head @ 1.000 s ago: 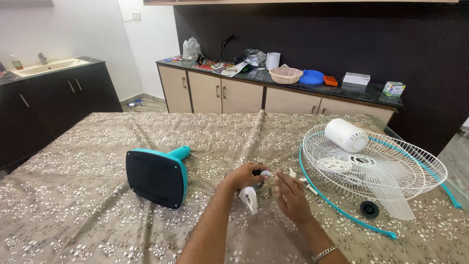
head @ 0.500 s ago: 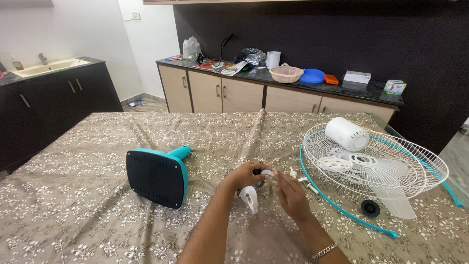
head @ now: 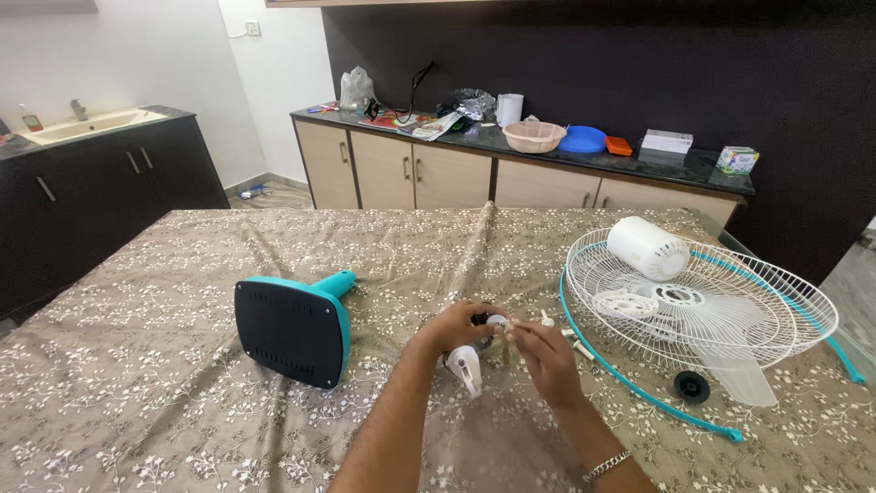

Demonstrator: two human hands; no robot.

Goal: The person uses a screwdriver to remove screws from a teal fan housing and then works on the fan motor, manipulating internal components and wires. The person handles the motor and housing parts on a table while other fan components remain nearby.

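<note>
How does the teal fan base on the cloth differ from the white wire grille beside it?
The fan base is a solid, dark-faced block trimmed in teal; the grille is an open white wire dish. The base lies left of the hands and carries nothing, while the grille lies to the right with a white motor housing resting on it. Both sit on the patterned tablecloth, untouched by either hand.

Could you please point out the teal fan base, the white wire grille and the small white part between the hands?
teal fan base (head: 292, 330), head view, dark underside.
white wire grille (head: 721, 301), head view, wires.
small white part (head: 466, 367), head view, lower body.
</note>
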